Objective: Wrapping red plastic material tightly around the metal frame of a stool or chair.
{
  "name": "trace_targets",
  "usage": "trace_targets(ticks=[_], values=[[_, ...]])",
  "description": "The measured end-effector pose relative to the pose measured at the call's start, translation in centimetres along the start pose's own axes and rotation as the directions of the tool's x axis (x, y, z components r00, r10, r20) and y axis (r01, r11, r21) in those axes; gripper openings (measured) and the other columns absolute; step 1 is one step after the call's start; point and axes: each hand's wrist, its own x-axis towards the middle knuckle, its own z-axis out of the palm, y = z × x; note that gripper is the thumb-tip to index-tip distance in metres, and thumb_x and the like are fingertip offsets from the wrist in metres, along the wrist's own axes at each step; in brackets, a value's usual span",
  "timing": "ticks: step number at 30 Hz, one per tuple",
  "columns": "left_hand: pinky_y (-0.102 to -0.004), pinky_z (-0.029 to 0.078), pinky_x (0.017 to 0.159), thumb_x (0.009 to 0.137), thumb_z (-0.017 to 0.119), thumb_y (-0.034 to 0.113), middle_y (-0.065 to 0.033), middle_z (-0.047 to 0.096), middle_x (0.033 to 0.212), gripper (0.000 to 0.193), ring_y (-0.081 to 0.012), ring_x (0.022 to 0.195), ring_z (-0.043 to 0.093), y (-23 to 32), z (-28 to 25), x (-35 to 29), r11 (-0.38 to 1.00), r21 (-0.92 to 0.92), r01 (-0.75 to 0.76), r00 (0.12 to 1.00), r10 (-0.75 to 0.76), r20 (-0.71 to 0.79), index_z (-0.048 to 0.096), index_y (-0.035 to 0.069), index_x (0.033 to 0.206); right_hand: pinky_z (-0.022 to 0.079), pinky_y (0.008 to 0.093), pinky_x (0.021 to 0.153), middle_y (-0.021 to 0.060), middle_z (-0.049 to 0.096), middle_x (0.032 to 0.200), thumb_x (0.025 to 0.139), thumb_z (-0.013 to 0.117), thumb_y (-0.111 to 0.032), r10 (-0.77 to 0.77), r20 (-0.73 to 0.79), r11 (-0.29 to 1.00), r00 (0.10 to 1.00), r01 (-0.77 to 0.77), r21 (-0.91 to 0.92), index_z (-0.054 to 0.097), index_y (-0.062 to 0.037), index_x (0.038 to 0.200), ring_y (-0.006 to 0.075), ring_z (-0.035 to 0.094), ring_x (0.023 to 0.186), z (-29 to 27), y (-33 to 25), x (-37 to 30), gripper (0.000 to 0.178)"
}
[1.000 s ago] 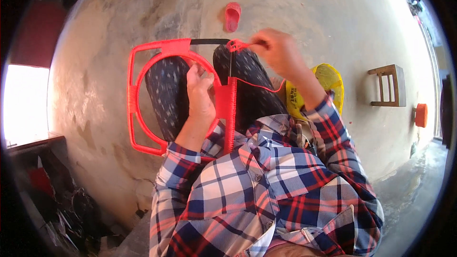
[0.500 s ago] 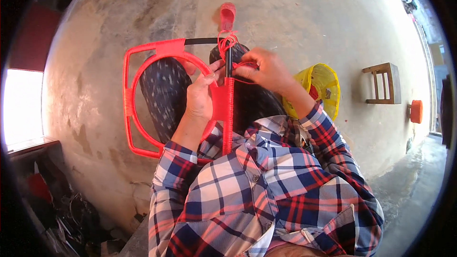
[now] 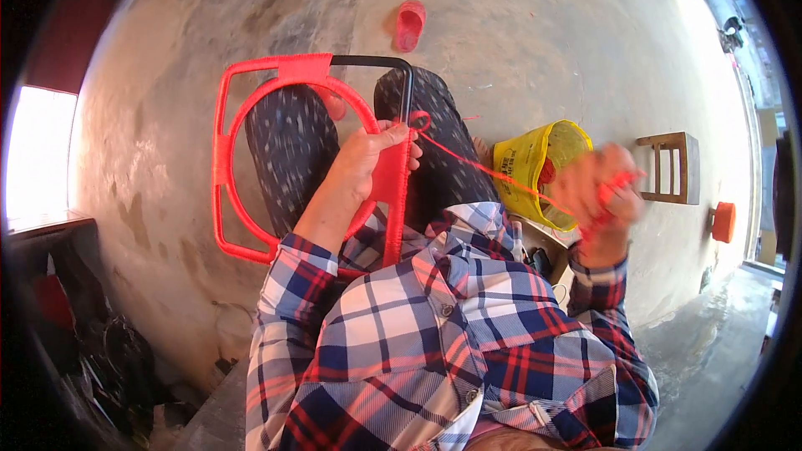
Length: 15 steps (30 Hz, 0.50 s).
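A frame [image 3: 223, 159], a rounded square with a ring inside, rests across my knees. Red cord is wound tightly round most of it, while the black bar [image 3: 368, 60] at its far right corner is bare. My left hand [image 3: 380, 148] is closed round the wrapped right side, thumb on top and fingertips showing past the edge. Out to the right, my right hand [image 3: 597, 190] is blurred, with a bunch of red cord gripped in it. From there a strand of cord [image 3: 476, 164] runs taut to a small loop beside the frame's right bar.
A yellow bucket [image 3: 520, 164] with red material inside lies tilted right of my knees. Farther right are a wooden stool [image 3: 687, 169] and an orange-red stool [image 3: 724, 222]. One pink clog [image 3: 409, 25] lies on the concrete floor ahead. Dark clutter [image 3: 109, 351] fills the lower left.
My right hand has swung from the frame's bar out to the right past the bucket, carrying the bunch of cord and drawing a strand taut. My left hand still grips the frame.
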Motion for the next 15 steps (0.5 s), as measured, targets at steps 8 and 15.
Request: trace_targets(ticks=[8,15], values=[[-0.0305,0.05,0.057,0.086,0.062,0.026,-0.0113,0.064,0.073,0.025,-0.0212,0.06,0.062,0.5,-1.2,0.2,0.996,-0.092,0.008,0.999,-0.013,-0.048,0.061,0.003,0.094,0.031,0.0249,0.033,0.0073,0.051,0.067,0.077,0.061,-0.004,-0.335,-0.347,0.887,0.876,0.169,-0.43,0.051,0.0002,0.092,0.0091,0.038,0.042,1.0,-8.3,-10.6,0.019],[-0.035,0.052,0.058,0.086,0.058,0.018,-0.0142,0.063,0.073,0.015,-0.0253,0.062,0.063,1.3,-1.3,0.4,0.993,-0.116,0.007,1.0,-0.007,-0.001,0.056,0.004,0.091,0.032,0.0172,0.045,-0.0008,0.05,0.08,0.086,0.056,-0.016,-0.335,-0.76,0.909,0.557,-0.022,-0.417,0.045,0.0019,0.127,0.0015,0.039,0.059,-4.8,-3.5,-5.8,0.046]])
